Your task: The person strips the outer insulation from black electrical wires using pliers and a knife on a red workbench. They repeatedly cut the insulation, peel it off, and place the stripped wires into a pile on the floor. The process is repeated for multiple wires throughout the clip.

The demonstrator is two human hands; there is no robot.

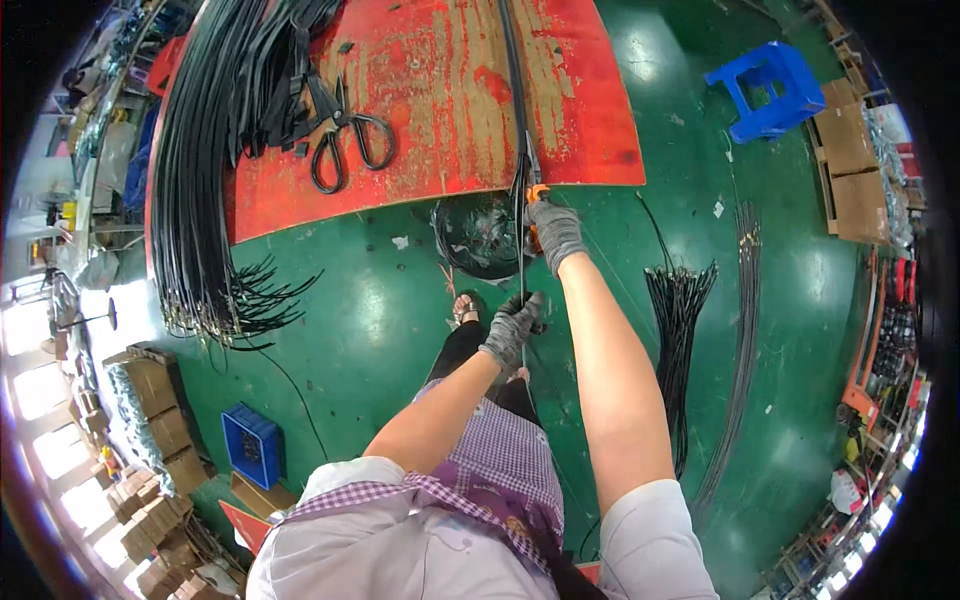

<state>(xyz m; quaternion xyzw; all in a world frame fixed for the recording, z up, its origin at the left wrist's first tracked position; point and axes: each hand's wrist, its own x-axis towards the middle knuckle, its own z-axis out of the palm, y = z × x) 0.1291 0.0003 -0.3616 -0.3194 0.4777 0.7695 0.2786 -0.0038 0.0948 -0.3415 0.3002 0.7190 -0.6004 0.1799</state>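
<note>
2 gloved hands, L hand (512, 328) grips 1 black cable (517, 120), R hand (553, 232) 1 orange-handled cutter (533, 190)

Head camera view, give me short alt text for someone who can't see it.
Seen from above, a person's gloved right hand grips an orange-handled cutter on a black cable at a red workbench's edge, while the gloved left hand holds the cable lower down. Black scissors and cable bundles lie on the bench.

- Red worktop (430, 110), paint worn: a large bundle of black cables (200, 150) draped over its left edge, black scissors (345, 140) near the middle, one long black cable (512, 80) running down its right part.
- Green floor (380, 310): blue stool (765, 90), blue crate (253, 445), black cable bundle (678, 330), and cardboard boxes (150, 400) at left.
</note>
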